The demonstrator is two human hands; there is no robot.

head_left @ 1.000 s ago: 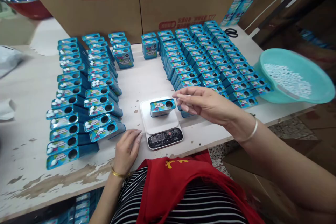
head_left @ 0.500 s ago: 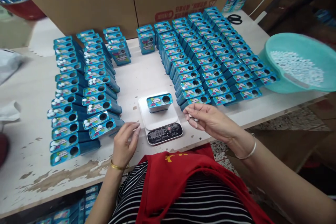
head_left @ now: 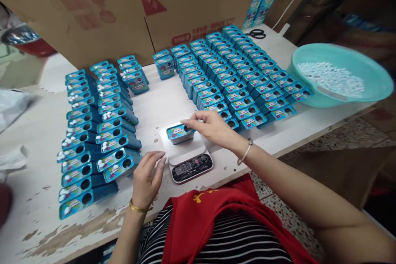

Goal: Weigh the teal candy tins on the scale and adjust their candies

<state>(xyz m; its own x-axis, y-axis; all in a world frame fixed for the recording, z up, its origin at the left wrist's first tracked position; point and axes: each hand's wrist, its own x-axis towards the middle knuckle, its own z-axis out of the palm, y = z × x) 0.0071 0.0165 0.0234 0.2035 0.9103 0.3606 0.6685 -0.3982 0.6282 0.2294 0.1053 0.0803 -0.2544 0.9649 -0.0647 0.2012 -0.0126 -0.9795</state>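
Weighing tin: we see one blue tin [head_left: 179,133] standing on the white plate of the small scale [head_left: 187,153], its round hole under our right fingertips.
Right hand: our right hand [head_left: 210,127] reaches over the tin, fingers drawn together at the hole; whether they pinch anything we cannot tell.
Left hand: our left hand [head_left: 147,178] lies flat on the table [head_left: 31,181], fingers loosely spread and gripping nothing, its tips just beside the scale's near-left corner.
Left of the fingers: rows of tins with white candies on top [head_left: 93,132] lean just beyond our left fingertips.
Beyond the right fingers: a block of empty-topped tins [head_left: 235,74] starts right behind our right knuckles.
Far right: a teal basin [head_left: 371,74] of white candies [head_left: 331,78] sits well apart from both hands.
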